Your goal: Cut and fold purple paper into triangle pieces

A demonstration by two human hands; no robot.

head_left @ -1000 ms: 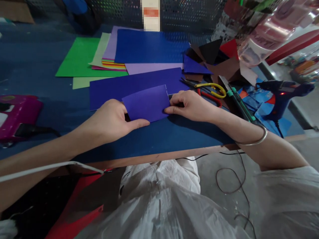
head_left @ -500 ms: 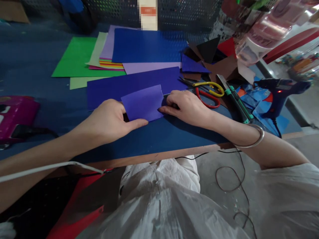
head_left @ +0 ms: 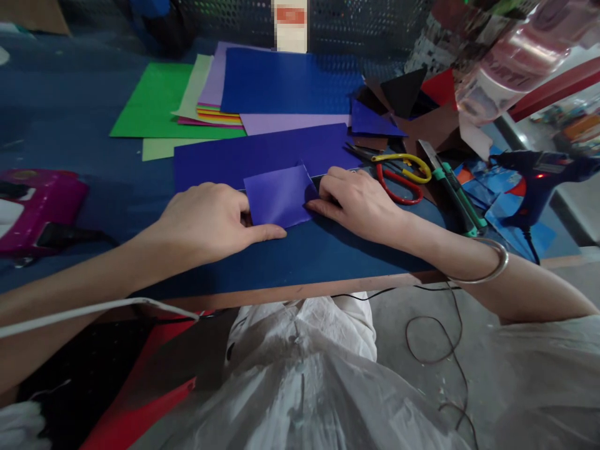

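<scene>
A small purple paper piece (head_left: 280, 197) lies between my two hands near the table's front edge. My left hand (head_left: 210, 219) grips its left side, the thumb along the lower edge and the other fingers partly hidden behind it. At its right side, my right hand (head_left: 354, 203) pinches the lower corner between thumb and curled fingers. Just behind the piece is a longer purple sheet (head_left: 262, 153), flat on the blue table (head_left: 309, 262). Scissors (head_left: 403, 178) with red and yellow handles rest right of my right hand.
Coloured sheets (head_left: 290, 81) are stacked at the back. On the right are a green cutter (head_left: 452, 190), a glue gun (head_left: 532, 181) with a lit red light, paper scraps (head_left: 375, 119) and a plastic bottle (head_left: 506, 75). A magenta device (head_left: 59, 206) sits at the left.
The small purple piece has tipped down flatter between my hands. The whole view has shifted slightly, so the table's things appear further right. Both hands keep their hold.
</scene>
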